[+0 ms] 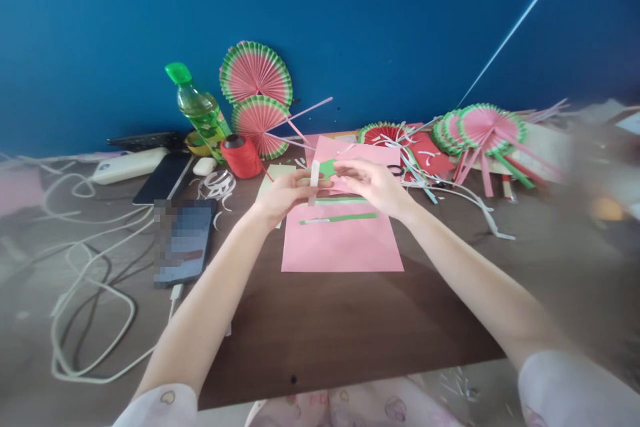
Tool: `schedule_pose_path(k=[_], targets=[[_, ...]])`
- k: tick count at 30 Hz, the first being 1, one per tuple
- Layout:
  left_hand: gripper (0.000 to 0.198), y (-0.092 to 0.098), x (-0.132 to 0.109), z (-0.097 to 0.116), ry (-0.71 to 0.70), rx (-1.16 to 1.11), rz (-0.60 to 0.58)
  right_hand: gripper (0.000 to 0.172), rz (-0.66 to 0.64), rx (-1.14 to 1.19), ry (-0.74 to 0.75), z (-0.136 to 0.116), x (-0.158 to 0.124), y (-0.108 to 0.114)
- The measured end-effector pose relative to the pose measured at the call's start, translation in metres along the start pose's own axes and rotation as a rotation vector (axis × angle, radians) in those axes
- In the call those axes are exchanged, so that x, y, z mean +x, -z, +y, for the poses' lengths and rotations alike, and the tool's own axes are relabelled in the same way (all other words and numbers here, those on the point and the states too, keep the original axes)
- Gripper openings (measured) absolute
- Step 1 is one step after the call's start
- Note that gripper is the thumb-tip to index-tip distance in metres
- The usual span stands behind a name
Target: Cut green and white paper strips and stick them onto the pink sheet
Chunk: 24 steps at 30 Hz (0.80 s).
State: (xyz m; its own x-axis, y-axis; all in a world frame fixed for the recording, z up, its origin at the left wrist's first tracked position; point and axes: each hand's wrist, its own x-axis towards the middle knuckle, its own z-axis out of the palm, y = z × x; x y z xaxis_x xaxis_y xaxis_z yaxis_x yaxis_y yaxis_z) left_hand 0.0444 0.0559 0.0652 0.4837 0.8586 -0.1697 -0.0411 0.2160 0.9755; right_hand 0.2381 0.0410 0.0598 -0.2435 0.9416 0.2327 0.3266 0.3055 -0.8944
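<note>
Pink paper sheets (343, 250) lie on the dark table, with a narrow green strip (353, 218) across the near one. Above them my left hand (287, 193) has its fingers closed on a small white strip (315, 175), which stands upright between them. My right hand (373, 185) is just to the right, its fingertips pressed together at a small green paper piece (327, 169) between both hands. Which hand bears the green piece is hard to tell.
A phone (187, 240) and white cables (133, 320) lie left. Behind stand a green-capped bottle (200, 110), red thread spool (241, 157) and round pleated paper fans (257, 73). More fans (493, 127) and paper scraps (487, 213) are at right.
</note>
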Motion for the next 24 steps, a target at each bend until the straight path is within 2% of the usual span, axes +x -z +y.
schedule_pose_path(k=[4,8,15,24], targets=[[0.038,-0.001,0.001,-0.004,0.002,0.088,-0.093,0.031,0.014,0.058,0.016,-0.003,-0.004,-0.013],[0.043,-0.004,-0.001,-0.005,0.015,0.159,-0.109,0.023,0.065,0.070,0.004,-0.006,-0.007,-0.016],[0.034,-0.011,-0.003,-0.003,0.032,0.164,-0.133,0.014,0.093,0.118,-0.035,-0.007,-0.008,-0.016],[0.030,-0.019,-0.006,-0.004,0.030,0.277,-0.049,0.010,0.092,0.046,-0.028,-0.011,-0.009,-0.015]])
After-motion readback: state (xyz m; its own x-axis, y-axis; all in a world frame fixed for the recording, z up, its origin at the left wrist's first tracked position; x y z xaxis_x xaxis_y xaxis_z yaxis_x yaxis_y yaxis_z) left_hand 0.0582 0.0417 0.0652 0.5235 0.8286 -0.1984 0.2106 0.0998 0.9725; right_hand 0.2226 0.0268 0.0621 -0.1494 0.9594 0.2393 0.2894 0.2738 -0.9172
